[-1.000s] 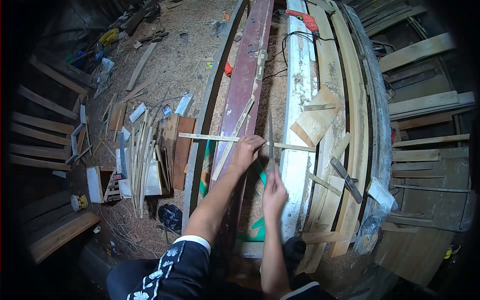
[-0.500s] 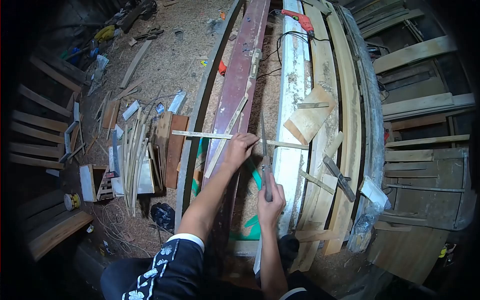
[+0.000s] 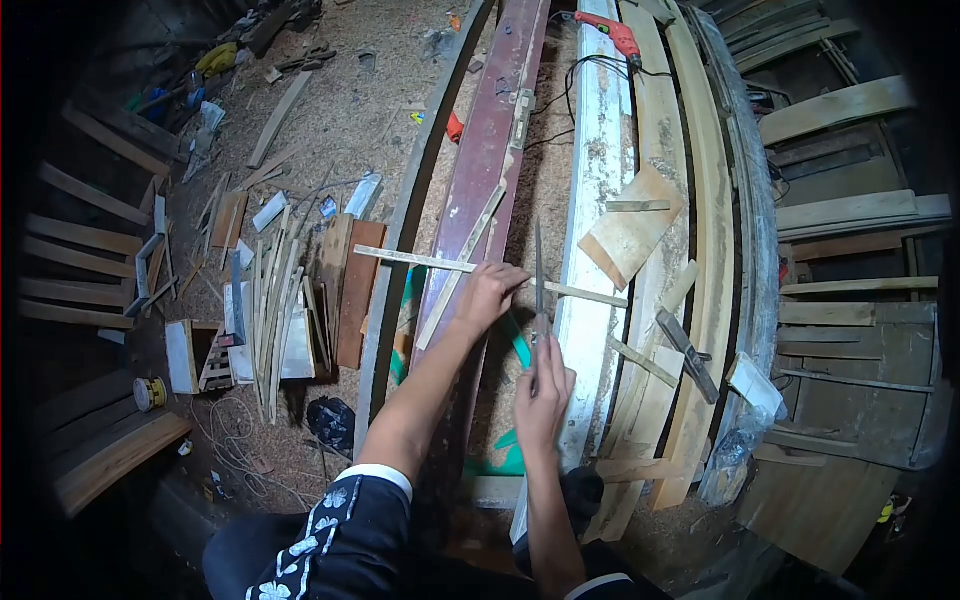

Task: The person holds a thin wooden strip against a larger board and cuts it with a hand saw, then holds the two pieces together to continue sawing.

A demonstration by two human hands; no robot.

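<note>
My left hand (image 3: 488,297) is closed on a thin wooden strip (image 3: 410,259) that lies crosswise over the maroon beam (image 3: 478,150) and the white beam (image 3: 600,160). Just right of those fingers, a handsaw (image 3: 540,262) stands with its narrow blade against the strip. Its handle is in my right hand (image 3: 543,395), whose fingers are wrapped round it. A second strip (image 3: 463,262) slants along the maroon beam, near my left hand.
A red drill (image 3: 610,35) with a black cable lies at the top. On the right boards are a sanded-looking wooden piece (image 3: 635,225), a hand plane (image 3: 686,355) and short offcuts. Left, loose strips (image 3: 270,320) lean by a brown board (image 3: 360,295). Shavings cover the floor.
The whole view has shifted slightly, with the beams now a little further right. Both hands keep their holds on the strip and the saw.
</note>
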